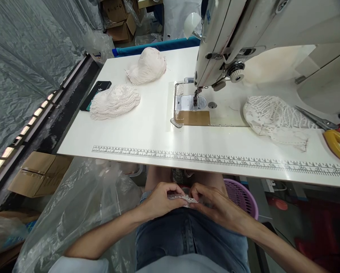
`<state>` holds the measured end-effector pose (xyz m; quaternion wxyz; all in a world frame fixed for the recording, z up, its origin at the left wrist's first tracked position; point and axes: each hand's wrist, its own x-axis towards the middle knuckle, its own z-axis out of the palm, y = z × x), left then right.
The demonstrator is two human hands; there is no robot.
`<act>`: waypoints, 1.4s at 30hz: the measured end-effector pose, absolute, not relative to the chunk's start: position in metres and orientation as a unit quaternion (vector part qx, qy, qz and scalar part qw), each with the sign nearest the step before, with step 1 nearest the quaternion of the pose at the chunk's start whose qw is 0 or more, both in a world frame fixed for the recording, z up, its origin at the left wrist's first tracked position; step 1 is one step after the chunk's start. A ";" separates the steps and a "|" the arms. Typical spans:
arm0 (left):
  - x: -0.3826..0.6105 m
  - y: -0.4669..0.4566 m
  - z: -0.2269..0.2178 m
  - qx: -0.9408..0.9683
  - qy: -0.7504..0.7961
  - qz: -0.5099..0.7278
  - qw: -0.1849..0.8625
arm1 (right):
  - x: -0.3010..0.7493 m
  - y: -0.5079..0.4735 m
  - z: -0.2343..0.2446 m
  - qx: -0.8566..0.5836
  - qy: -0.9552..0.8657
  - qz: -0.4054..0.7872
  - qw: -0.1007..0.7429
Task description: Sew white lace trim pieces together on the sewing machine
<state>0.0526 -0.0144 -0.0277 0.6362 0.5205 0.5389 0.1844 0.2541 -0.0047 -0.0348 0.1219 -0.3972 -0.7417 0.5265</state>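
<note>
Both hands [187, 201], fingers curled, pinch what seems a lace scrap [187, 198].

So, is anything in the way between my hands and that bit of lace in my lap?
Nothing visible does. The left hand and right hand both pinch the lace strip directly, below the table edge.

A sewing workshop. An industrial sewing machine [244, 41] stands at the back right of a white work table [147, 132], whose front edge carries a printed measuring scale [215, 158]. 3 heaps of white lace [114, 101] [148, 65] [275, 117] lie on the surface, and yellow-handled scissors [333, 132] at its right edge. Grey plastic sheeting [22, 57] hangs on the left; cardboard boxes [120, 19] stand behind the far edge.
</note>
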 end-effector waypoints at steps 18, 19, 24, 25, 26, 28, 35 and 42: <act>0.055 -0.019 -0.032 0.424 0.553 0.208 0.687 | 0.252 -0.006 -0.036 -0.330 -0.727 0.563 0.215; 0.055 -0.019 -0.032 0.421 0.552 0.208 0.689 | 0.253 -0.006 -0.036 -0.331 -0.727 0.561 0.216; 0.055 -0.018 -0.031 0.433 0.553 0.205 0.681 | 0.252 -0.005 -0.037 -0.347 -0.700 0.583 0.225; 0.055 -0.018 -0.031 0.436 0.552 0.205 0.680 | 0.252 -0.004 -0.036 -0.347 -0.693 0.590 0.225; 0.055 -0.018 -0.032 0.440 0.551 0.204 0.679 | 0.252 -0.004 -0.036 -0.344 -0.689 0.597 0.223; 0.054 -0.019 -0.034 0.448 0.552 0.203 0.674 | 0.253 -0.003 -0.035 -0.329 -0.691 0.607 0.214; 0.054 -0.019 -0.035 0.495 0.544 0.212 0.643 | 0.254 -0.004 -0.033 -0.307 -0.702 0.611 0.198; 0.054 -0.018 -0.028 0.502 0.551 0.189 0.639 | 0.252 -0.003 -0.042 -0.370 -0.657 0.619 0.218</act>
